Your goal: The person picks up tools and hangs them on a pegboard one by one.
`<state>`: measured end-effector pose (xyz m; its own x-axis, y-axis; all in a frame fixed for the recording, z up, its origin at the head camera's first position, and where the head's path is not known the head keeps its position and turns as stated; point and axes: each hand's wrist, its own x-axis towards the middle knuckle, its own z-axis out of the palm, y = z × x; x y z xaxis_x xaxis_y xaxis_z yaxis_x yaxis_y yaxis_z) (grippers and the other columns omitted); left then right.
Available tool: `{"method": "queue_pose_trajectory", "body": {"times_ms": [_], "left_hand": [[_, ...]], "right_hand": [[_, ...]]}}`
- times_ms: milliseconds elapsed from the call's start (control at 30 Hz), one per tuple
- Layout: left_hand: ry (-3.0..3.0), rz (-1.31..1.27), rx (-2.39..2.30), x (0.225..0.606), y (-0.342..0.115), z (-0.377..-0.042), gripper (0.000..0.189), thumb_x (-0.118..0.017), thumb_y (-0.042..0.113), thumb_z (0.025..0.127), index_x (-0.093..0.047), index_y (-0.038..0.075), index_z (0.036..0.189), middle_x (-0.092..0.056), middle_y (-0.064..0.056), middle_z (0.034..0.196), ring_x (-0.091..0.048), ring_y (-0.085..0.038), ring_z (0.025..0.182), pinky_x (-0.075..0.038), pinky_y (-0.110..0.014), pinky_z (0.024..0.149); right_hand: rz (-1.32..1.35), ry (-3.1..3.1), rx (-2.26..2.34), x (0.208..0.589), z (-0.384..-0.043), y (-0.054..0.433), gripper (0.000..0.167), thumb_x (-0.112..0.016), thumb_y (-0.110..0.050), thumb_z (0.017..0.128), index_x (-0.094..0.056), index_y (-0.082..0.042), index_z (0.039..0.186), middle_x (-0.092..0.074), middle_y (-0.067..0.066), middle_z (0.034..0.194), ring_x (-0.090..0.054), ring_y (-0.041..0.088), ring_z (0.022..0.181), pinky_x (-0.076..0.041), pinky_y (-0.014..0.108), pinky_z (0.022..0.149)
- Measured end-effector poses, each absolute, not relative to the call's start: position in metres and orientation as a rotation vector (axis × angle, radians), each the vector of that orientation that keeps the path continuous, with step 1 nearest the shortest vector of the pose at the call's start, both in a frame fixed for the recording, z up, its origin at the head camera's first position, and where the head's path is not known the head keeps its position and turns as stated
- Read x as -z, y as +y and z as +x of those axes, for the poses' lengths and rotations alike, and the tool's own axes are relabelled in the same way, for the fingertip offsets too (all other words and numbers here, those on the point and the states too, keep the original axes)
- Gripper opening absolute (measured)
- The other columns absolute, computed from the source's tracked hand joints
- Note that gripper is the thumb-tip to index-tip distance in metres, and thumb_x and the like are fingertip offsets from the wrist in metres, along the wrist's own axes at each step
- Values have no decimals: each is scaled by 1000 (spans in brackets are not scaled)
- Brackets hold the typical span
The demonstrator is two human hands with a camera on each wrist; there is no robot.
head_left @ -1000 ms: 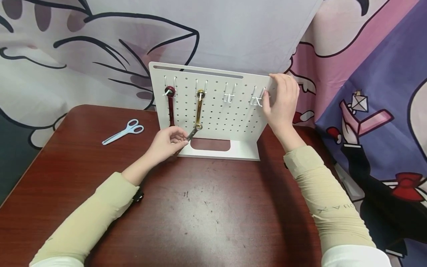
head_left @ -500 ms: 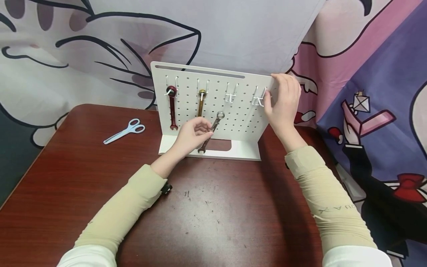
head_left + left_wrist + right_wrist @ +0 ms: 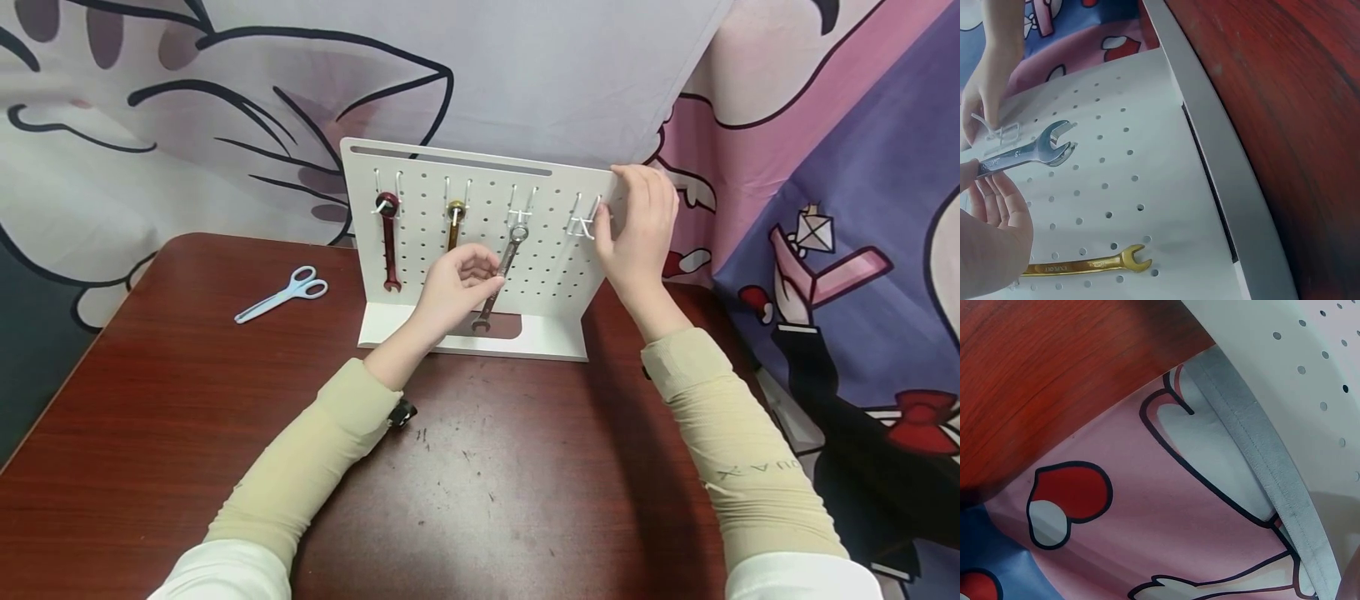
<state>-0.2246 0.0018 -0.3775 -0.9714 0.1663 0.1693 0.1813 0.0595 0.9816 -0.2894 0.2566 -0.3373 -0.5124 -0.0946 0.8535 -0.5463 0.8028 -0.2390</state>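
My left hand (image 3: 459,287) pinches a silver combination wrench (image 3: 491,302) between thumb and fingers, ring end up and open jaw down. That ring end overlaps the tip of the third hook (image 3: 518,215) on a white pegboard (image 3: 558,304). In the left wrist view the silver wrench (image 3: 1016,157) stands out in front of the board. Thumb in front, my right hand (image 3: 637,221) grips the board's upper right edge, beside the fourth hook (image 3: 583,226). A red wrench (image 3: 389,246) hangs on the first hook, a gold wrench (image 3: 454,229) on the second, partly hidden by my left hand.
Light blue scissors (image 3: 281,296) lie on the brown table (image 3: 480,483), left of the board. The board's flat white base (image 3: 551,337) rests on the table. Behind it hangs a printed cloth (image 3: 525,75), with a coloured part at the right.
My left hand has carried the silver wrench rightward and up, from in front of the gold wrench to the third hook. The right hand has kept its grip on the board.
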Motion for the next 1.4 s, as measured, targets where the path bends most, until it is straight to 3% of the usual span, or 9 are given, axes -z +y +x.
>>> {"method": "queue_pose_trajectory", "body": {"times_ms": [167, 367, 567, 767, 1400], "left_hand": [[-2274, -330, 2117, 376, 7, -226, 20, -75, -4, 93, -68, -5, 112, -74, -23, 113, -69, -23, 100, -60, -27, 95], [-2203, -250, 2210, 381, 11, -232, 19, -75, -4, 94, -69, -6, 112, -74, -17, 108, -65, -11, 93, -56, -21, 91], [-2158, -155, 2313, 384, 12, -237, 23, -73, -4, 95, -69, -7, 116, -71, -9, 106, -64, -10, 93, -56, -21, 90], [-2128, -97, 2304, 388, 17, -242, 24, -74, -5, 94, -69, -8, 117, -73, -16, 111, -64, -8, 93, -58, -28, 97], [-2124, 48, 2230, 388, 34, -249, 19, -76, -4, 93, -72, -5, 111, -76, -22, 115, -65, -11, 91, -58, -25, 91]], "right_hand": [[470, -2056, -611, 337, -289, 257, 40, -62, -11, 94, -63, 0, 133, -64, 23, 131, -53, 39, 132, -32, 48, 122], [466, -2058, -609, 337, -289, 256, 40, -62, -10, 94, -63, 0, 133, -64, 22, 131, -53, 38, 132, -31, 47, 124], [467, -2065, -617, 337, -289, 255, 40, -62, -9, 94, -64, 0, 133, -65, 22, 132, -54, 37, 132, -31, 46, 125], [469, -2061, -615, 338, -289, 256, 40, -62, -9, 94, -64, 0, 133, -65, 22, 131, -54, 38, 131, -31, 46, 124], [472, -2053, -617, 338, -291, 257, 40, -62, -9, 95, -63, 0, 133, -64, 23, 131, -53, 38, 132, -32, 47, 123]]}}
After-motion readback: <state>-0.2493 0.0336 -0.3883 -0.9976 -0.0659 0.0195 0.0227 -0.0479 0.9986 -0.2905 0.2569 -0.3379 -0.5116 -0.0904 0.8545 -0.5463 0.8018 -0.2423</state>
